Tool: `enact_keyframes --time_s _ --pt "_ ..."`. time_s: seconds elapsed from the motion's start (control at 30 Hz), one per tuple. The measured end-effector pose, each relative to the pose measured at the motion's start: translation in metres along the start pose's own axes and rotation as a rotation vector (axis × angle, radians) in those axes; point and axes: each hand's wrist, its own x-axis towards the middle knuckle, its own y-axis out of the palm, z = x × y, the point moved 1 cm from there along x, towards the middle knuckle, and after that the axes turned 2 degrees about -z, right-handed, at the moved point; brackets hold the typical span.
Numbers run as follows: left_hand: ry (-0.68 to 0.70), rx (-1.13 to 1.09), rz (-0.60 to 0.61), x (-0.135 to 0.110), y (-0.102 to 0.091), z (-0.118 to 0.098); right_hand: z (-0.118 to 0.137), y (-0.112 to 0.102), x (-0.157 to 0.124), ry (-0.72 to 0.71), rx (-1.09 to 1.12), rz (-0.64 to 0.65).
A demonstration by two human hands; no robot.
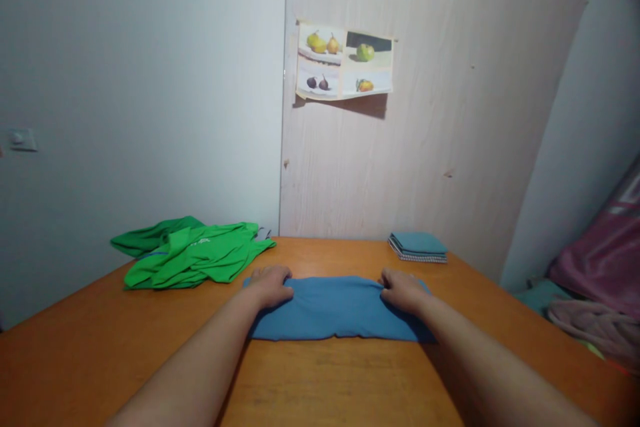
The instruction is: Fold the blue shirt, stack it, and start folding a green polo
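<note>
A blue cloth (pixel 335 310), folded into a wide flat strip, lies on the table in front of me. My left hand (pixel 273 287) is at its far left corner, the fingers curled over the far edge and the thumb on the near side. At the far right corner, my right hand (pixel 403 290) has hold of the cloth in the same way. Slight creases run inward from both hands. The fingertips of each hand are partly hidden. Its near edge is a little uneven around the middle.
On the orange-brown wooden table (pixel 330 380), a crumpled green garment (pixel 200 253) lies at the back left. A small stack of folded cloths (pixel 418 247) sits at the back right. Behind stands a wall with a fruit picture sheet (pixel 345 61). Pink fabric (pixel 600 260) is beyond the right edge.
</note>
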Motion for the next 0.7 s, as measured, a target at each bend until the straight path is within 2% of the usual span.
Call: enact_keyframes --time_s 0.17,0.33,0.47,0.57,0.7 --pt "0.041 0.063 0.027 0.009 -0.013 -0.005 0.005 -0.003 0.004 -0.037 -0.054 -0.03" --pt "0.156 0.141 -0.011 -0.002 -0.027 -0.021 0.013 -0.012 -0.008 -0.14 -0.109 -0.074" --pt "0.317 0.186 -0.139 -0.031 -0.032 -0.026 0.012 -0.018 -0.034 -0.262 -0.096 -0.168" --pt "0.433 0.201 -0.221 -0.06 -0.033 -0.018 0.002 -0.021 -0.06 -0.357 -0.073 -0.268" --pt "0.425 0.195 -0.221 -0.092 -0.035 0.0 -0.012 -0.027 -0.092 -0.386 -0.099 -0.324"
